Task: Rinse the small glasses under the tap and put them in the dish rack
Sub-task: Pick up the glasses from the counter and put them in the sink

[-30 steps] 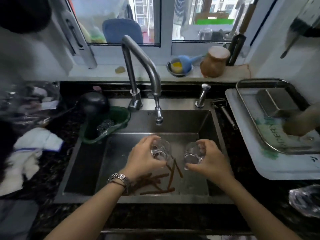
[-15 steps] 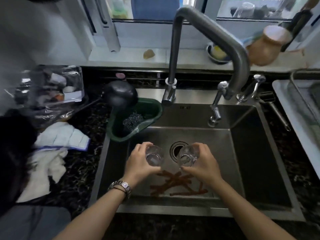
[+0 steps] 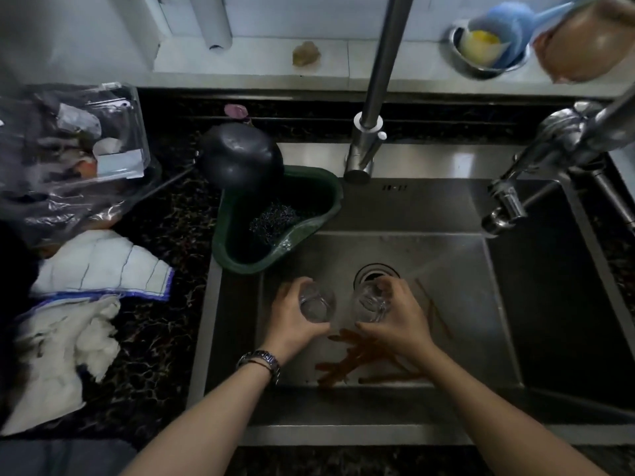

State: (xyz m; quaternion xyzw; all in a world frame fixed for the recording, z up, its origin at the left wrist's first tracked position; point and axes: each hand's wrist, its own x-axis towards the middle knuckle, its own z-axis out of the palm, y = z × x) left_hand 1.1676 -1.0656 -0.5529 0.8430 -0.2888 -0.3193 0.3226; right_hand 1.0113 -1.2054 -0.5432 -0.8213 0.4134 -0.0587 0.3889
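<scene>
Both hands are low inside the steel sink (image 3: 549, 304), each around a small clear glass. My left hand (image 3: 292, 321), with a wristwatch, grips one small glass (image 3: 316, 302). My right hand (image 3: 398, 317) grips the other small glass (image 3: 371, 302), which sits near the drain (image 3: 372, 273). The tap spout (image 3: 505, 207) ends at the upper right, and a thin stream of water slants from it down toward my right hand's glass. The dish rack is out of view.
Brown strips of scraps (image 3: 357, 362) lie on the sink floor under my hands. A green corner strainer (image 3: 278, 214) with a steel scourer hangs at the sink's back left, a black ladle (image 3: 240, 156) beside it. Cloths (image 3: 99, 266) and a plastic bag (image 3: 68, 149) cover the left counter.
The view has tilted down and closer, so the rack at the right is gone from sight. Water now runs from the tap. Both hands keep their glasses, held close together near the drain.
</scene>
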